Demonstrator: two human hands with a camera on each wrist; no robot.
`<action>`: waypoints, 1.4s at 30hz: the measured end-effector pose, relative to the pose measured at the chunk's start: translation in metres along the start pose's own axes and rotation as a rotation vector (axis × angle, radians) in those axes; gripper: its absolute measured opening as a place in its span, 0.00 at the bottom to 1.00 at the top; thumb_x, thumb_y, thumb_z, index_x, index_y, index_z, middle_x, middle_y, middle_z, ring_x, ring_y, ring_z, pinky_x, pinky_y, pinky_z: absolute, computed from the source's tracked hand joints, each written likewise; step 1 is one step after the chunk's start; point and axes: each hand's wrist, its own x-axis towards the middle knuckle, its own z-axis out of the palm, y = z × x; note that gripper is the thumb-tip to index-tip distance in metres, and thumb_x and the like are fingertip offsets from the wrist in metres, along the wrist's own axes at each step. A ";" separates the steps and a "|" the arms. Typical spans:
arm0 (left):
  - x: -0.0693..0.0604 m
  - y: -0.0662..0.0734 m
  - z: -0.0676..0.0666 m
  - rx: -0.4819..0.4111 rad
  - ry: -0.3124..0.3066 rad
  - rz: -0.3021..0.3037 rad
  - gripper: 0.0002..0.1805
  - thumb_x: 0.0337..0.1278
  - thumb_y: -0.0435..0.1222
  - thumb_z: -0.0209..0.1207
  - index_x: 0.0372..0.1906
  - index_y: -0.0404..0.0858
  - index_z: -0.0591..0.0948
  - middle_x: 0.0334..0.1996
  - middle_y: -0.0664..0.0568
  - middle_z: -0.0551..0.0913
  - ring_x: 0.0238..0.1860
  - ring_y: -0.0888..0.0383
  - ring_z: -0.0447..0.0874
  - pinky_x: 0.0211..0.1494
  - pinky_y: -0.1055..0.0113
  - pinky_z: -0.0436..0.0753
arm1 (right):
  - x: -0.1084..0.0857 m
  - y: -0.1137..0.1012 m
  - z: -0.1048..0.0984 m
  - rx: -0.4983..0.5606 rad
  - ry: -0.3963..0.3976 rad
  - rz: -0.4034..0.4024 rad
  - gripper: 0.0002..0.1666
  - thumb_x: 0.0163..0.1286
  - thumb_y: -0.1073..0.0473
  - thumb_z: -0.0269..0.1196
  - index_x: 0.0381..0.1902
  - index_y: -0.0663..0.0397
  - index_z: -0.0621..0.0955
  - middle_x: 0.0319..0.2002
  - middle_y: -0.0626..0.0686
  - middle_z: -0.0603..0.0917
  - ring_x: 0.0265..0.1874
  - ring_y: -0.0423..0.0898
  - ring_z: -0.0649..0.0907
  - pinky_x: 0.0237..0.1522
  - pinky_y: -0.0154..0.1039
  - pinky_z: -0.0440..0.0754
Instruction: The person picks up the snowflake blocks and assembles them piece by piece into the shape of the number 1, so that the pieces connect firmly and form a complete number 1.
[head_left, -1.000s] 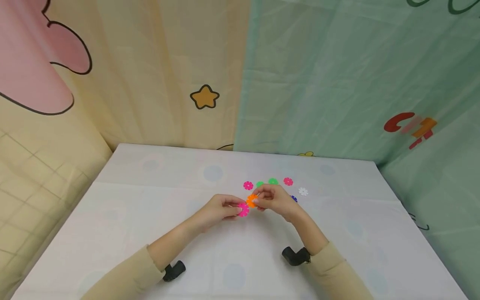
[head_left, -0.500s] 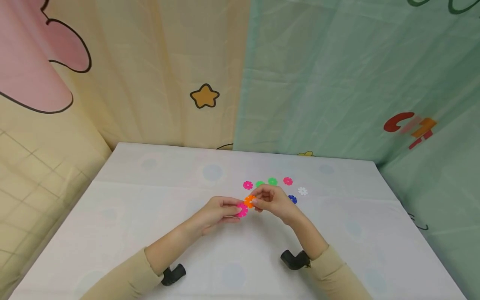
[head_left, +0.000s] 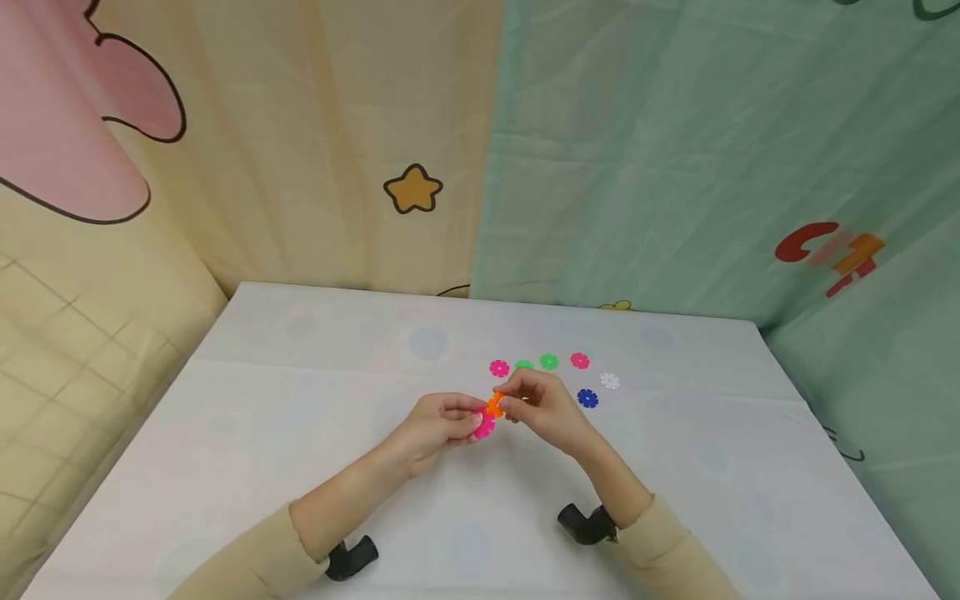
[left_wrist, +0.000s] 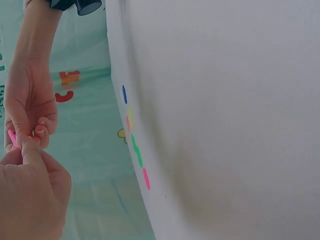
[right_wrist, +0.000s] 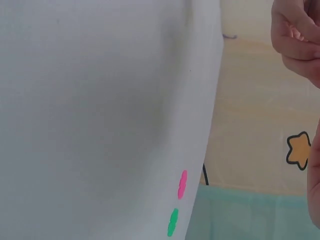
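The left hand pinches a pink notched disc between thumb and fingers above the table. Against that disc's upper right edge the right hand pinches an orange disc, turned partly edge-on; whether their slots are joined cannot be told. In the left wrist view the fingertips of the left hand and right hand meet, with the pink disc showing as a thin edge. The right wrist view shows neither held disc.
Behind the hands on the white table lie a pink disc, two green discs, a red-pink disc, a white disc and a blue disc. Printed curtains hang beyond the table.
The orange disc has turned from nearly face-on to partly edge-on and moved slightly left against the pink one. More of the blue disc shows beside the right hand.
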 end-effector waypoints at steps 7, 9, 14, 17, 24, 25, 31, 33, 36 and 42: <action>-0.007 -0.001 0.002 -0.057 0.041 -0.009 0.16 0.59 0.26 0.55 0.50 0.20 0.73 0.31 0.51 0.81 0.32 0.60 0.81 0.40 0.70 0.82 | -0.005 -0.005 0.013 -0.097 0.068 -0.155 0.04 0.61 0.73 0.60 0.33 0.63 0.78 0.28 0.55 0.81 0.23 0.48 0.78 0.29 0.34 0.81; -0.008 -0.001 0.003 -0.064 0.043 -0.018 0.15 0.59 0.25 0.55 0.49 0.21 0.73 0.30 0.51 0.81 0.31 0.60 0.81 0.39 0.71 0.82 | -0.008 -0.004 0.016 -0.085 0.085 -0.167 0.04 0.61 0.74 0.60 0.33 0.63 0.79 0.27 0.55 0.80 0.23 0.47 0.78 0.29 0.34 0.81; -0.015 0.000 0.004 -0.074 0.046 -0.041 0.12 0.58 0.24 0.55 0.47 0.22 0.75 0.28 0.52 0.81 0.29 0.61 0.80 0.37 0.72 0.81 | -0.015 0.001 0.022 -0.031 0.094 -0.196 0.05 0.61 0.75 0.59 0.34 0.65 0.78 0.27 0.59 0.81 0.22 0.52 0.78 0.28 0.35 0.81; -0.020 0.002 0.006 -0.097 0.036 -0.032 0.11 0.58 0.23 0.55 0.45 0.22 0.75 0.28 0.51 0.80 0.28 0.61 0.80 0.36 0.73 0.81 | -0.017 0.001 0.023 -0.016 0.099 -0.232 0.06 0.61 0.77 0.58 0.34 0.65 0.78 0.27 0.59 0.80 0.22 0.51 0.78 0.27 0.35 0.81; -0.026 0.009 0.008 -0.114 0.008 -0.019 0.08 0.58 0.23 0.55 0.42 0.24 0.78 0.28 0.51 0.81 0.28 0.61 0.80 0.35 0.73 0.81 | -0.017 -0.004 0.023 -0.022 0.100 -0.345 0.09 0.58 0.81 0.57 0.34 0.67 0.77 0.25 0.59 0.79 0.20 0.48 0.78 0.25 0.35 0.81; -0.025 0.010 0.007 -0.108 0.009 -0.020 0.09 0.58 0.23 0.55 0.43 0.23 0.78 0.28 0.51 0.81 0.28 0.61 0.80 0.35 0.73 0.81 | -0.016 -0.005 0.023 -0.039 0.102 -0.357 0.09 0.58 0.81 0.58 0.33 0.66 0.77 0.25 0.58 0.80 0.21 0.47 0.78 0.26 0.35 0.81; -0.021 0.015 0.002 -0.080 0.022 -0.022 0.12 0.58 0.25 0.55 0.46 0.22 0.77 0.30 0.51 0.82 0.30 0.60 0.82 0.38 0.71 0.82 | -0.011 -0.011 0.023 -0.144 0.123 -0.374 0.08 0.58 0.79 0.60 0.32 0.64 0.78 0.27 0.58 0.83 0.21 0.47 0.81 0.28 0.36 0.83; -0.021 0.016 0.001 -0.077 0.021 -0.021 0.12 0.58 0.24 0.55 0.47 0.22 0.78 0.30 0.51 0.82 0.30 0.61 0.82 0.38 0.71 0.82 | -0.009 -0.013 0.023 -0.152 0.122 -0.369 0.09 0.57 0.79 0.60 0.32 0.64 0.78 0.28 0.58 0.83 0.21 0.47 0.81 0.28 0.36 0.83; -0.020 0.018 0.000 -0.073 0.016 -0.020 0.12 0.58 0.24 0.55 0.46 0.22 0.78 0.30 0.51 0.82 0.29 0.61 0.82 0.37 0.71 0.82 | -0.007 -0.016 0.023 -0.168 0.105 -0.384 0.09 0.57 0.79 0.61 0.32 0.64 0.79 0.28 0.57 0.84 0.23 0.47 0.82 0.29 0.36 0.83; -0.020 0.022 0.000 -0.108 0.006 -0.008 0.10 0.57 0.21 0.53 0.44 0.22 0.79 0.29 0.52 0.82 0.29 0.61 0.82 0.37 0.71 0.82 | -0.006 -0.022 0.021 -0.221 0.108 -0.462 0.11 0.54 0.80 0.62 0.32 0.63 0.81 0.26 0.53 0.83 0.23 0.45 0.82 0.29 0.34 0.82</action>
